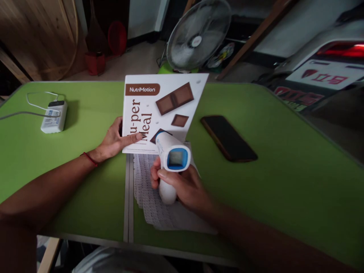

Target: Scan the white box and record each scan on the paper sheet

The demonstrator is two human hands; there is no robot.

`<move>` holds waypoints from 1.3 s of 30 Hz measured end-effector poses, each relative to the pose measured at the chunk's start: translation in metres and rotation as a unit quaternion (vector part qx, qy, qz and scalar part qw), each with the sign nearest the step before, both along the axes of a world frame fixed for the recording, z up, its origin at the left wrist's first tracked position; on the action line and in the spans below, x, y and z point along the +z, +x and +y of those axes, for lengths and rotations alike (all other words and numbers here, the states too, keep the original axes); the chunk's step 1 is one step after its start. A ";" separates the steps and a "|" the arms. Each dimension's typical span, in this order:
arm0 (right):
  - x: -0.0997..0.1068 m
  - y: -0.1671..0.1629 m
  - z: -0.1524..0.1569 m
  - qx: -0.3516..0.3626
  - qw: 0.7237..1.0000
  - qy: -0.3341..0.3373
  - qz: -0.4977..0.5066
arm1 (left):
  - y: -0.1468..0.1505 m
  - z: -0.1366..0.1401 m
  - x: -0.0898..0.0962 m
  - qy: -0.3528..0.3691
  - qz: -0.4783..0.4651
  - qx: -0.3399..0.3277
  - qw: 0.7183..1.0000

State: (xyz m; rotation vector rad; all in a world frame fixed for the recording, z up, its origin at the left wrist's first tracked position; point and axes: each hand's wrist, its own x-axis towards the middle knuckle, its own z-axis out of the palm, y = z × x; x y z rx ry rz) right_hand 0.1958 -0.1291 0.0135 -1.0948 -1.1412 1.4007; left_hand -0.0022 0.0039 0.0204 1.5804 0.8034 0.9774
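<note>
white box (163,108) with chocolate pieces printed on it: up in front of the person, over the near middle of the green table (273,193), front face turned to the wearer. left hand (116,142) pinches its lower left edge, thumb on the front, other fingers behind. right hand (186,184) wrapped round the handle of a white handheld device (168,146), thumb just under the blue-framed screen; the index finger is hidden.

progress, as i judge it: picking up is done for both things, and the device is lined up with the box's lower front. touching or just short of it, can't tell. screen looks grey, no figures readable, so no result to note. left over: both things are in hand, neither set down.

lying by: printed sheets (156,212) fanned under the right hand, dark phone (229,138) to the right, white block (54,120) with cables at far left.
</note>
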 end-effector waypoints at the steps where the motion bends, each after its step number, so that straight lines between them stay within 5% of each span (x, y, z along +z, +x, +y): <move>1: 0.000 0.000 0.000 -0.002 1.000 -0.002 0.000 | 0.000 0.000 0.000 -0.001 -0.003 -0.002 1.000; 13: 0.006 0.000 -0.002 -0.007 0.999 -0.044 -0.013 | -0.002 0.001 -0.006 0.012 0.000 0.019 1.000; 20: 0.027 0.028 0.008 -0.009 0.990 -0.021 -0.141 | -0.001 0.009 -0.023 0.022 -0.044 0.047 0.998; 27: 0.026 0.116 0.041 0.046 0.881 -0.009 -0.471 | -0.004 0.026 -0.033 0.065 -0.084 0.057 0.993; 33: 0.003 0.137 0.057 -0.035 0.835 0.077 -0.544 | -0.008 0.029 -0.028 0.087 -0.035 0.049 0.994; 39: -0.011 0.142 0.061 0.012 0.791 0.152 -0.593 | -0.010 0.032 -0.025 0.084 -0.001 0.043 0.996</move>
